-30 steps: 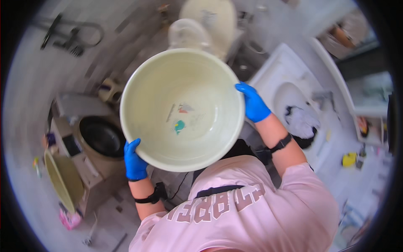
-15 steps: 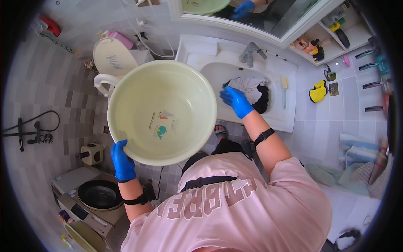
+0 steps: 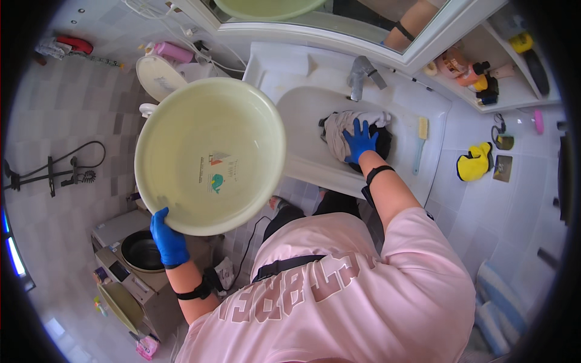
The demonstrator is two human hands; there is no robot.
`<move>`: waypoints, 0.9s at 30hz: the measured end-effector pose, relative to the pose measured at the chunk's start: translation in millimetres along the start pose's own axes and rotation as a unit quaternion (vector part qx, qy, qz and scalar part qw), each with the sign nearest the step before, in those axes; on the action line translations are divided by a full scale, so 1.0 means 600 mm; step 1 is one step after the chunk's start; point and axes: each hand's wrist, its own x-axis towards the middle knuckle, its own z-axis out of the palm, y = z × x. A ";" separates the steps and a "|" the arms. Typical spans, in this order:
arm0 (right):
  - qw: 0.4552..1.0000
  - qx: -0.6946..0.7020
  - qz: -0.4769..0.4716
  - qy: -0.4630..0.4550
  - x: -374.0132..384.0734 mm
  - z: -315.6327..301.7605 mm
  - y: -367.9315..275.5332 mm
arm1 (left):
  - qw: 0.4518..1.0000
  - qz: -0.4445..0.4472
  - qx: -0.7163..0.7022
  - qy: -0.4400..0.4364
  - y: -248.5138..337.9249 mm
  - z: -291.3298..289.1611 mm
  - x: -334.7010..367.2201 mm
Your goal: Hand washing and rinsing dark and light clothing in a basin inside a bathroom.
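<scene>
A white sink (image 3: 302, 142) surrounds the right hand (image 3: 361, 144); leftward, the pale tub (image 3: 209, 118), rim gripped by the left hand (image 3: 167, 239), hides part of its edge. Bare sink separates tub from clothes (image 3: 339, 130), with a faucet (image 3: 362, 75) beyond the right hand and a brush (image 3: 420, 145) rightward. The right hand, earlier on the tub, lies spread-fingered on the clothes.

The left hand (image 3: 168, 239) is out to the left, closed in a grip, with most of its fingers hidden. The left arm (image 3: 187, 278) slants out from the body. The right hand (image 3: 361, 142) is farther ahead, back side up, fingers spread wide. The right arm (image 3: 390, 190) reaches forward. Both hands are blue-gloved.
</scene>
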 end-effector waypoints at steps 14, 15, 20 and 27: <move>0.967 0.143 -0.037 0.208 0.145 0.034 0.028 | 0.995 -0.051 -0.078 0.039 -0.017 -0.014 -0.079; 0.985 0.091 -0.060 0.131 0.104 -0.015 0.013 | 0.994 -0.030 -0.085 0.057 -0.025 -0.012 -0.095; 0.995 -0.013 -0.042 0.085 0.037 0.034 0.018 | 0.989 -0.043 -0.134 0.044 -0.046 0.028 -0.092; 0.983 0.041 -0.110 0.139 0.075 0.074 0.061 | 0.975 -0.079 -0.207 -0.024 -0.044 0.028 -0.098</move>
